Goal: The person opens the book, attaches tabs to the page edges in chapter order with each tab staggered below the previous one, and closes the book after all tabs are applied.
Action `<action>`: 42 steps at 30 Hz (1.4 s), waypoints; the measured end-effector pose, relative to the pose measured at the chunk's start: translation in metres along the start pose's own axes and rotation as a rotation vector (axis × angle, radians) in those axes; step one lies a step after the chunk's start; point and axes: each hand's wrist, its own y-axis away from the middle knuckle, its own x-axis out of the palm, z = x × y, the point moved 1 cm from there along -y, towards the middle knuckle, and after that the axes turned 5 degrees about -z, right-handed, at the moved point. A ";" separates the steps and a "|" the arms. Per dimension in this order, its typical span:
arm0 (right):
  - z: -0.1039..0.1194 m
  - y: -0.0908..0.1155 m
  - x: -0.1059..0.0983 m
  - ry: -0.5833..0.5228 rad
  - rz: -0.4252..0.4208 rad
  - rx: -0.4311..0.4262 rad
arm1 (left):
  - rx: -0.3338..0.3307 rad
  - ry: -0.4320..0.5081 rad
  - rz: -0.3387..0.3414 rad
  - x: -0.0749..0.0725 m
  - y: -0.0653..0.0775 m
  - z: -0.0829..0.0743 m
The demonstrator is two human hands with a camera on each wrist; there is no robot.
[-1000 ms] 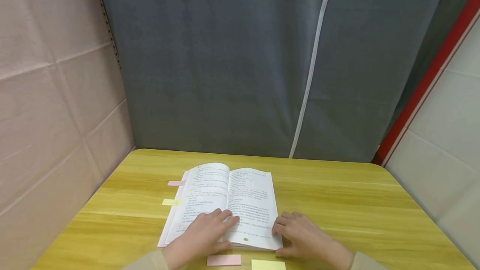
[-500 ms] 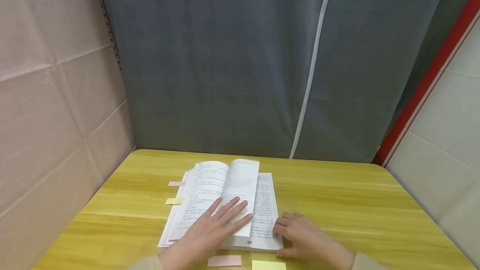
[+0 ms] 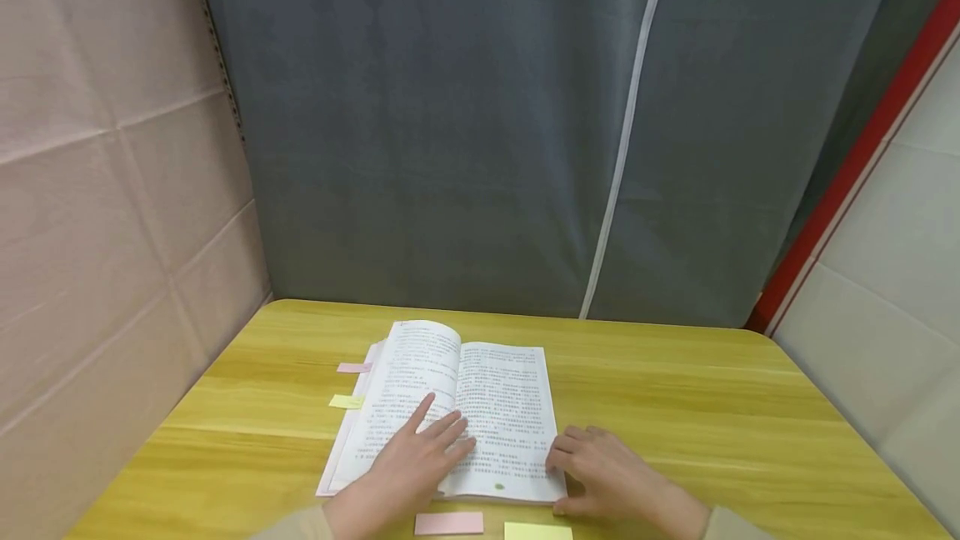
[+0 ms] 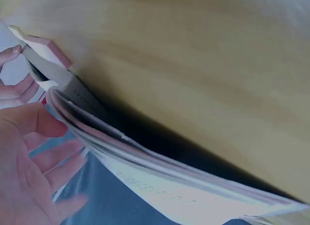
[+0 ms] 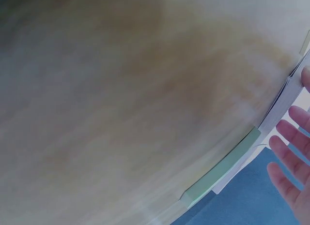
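A thick book (image 3: 506, 390) lies spread on the wooden table, its pages densely printed. My left hand (image 3: 420, 457) is over the lower part of the pages near the middle fold, fingers spread and relaxed. In the left wrist view the left hand (image 4: 38, 157) is beside the bowed page edges (image 4: 121, 138). At the book's lower right corner, my right hand (image 3: 600, 473) holds the edge, fingertips at the page margin and thumb low by the corner. The right wrist view shows these fingers (image 5: 290, 159) bent slightly and apart.
A pink tab (image 3: 354, 367) and a yellow tab (image 3: 345, 401) stick out from the book's left side. A pink sticky pad (image 3: 448, 523) and a yellow sticky pad (image 3: 537, 531) lie at its near edge. A grey curtain (image 3: 450, 123) hangs behind the table (image 3: 675, 390).
My left hand lifted a leaf from the right side and carried it over to the left, uncovering another printed page. Its fingers spread, then drew back left. The right hand stayed put.
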 end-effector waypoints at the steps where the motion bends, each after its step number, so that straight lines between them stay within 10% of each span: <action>1: 0.000 0.000 0.000 0.000 0.002 -0.001 | -0.010 0.035 -0.004 0.001 0.000 -0.001; 30: 0.001 0.001 0.001 0.023 -0.048 -0.032 | -0.182 0.436 0.054 0.006 -0.001 0.012; 42: 0.001 0.001 0.000 0.030 -0.057 -0.046 | 0.016 0.189 -0.134 -0.006 0.004 0.000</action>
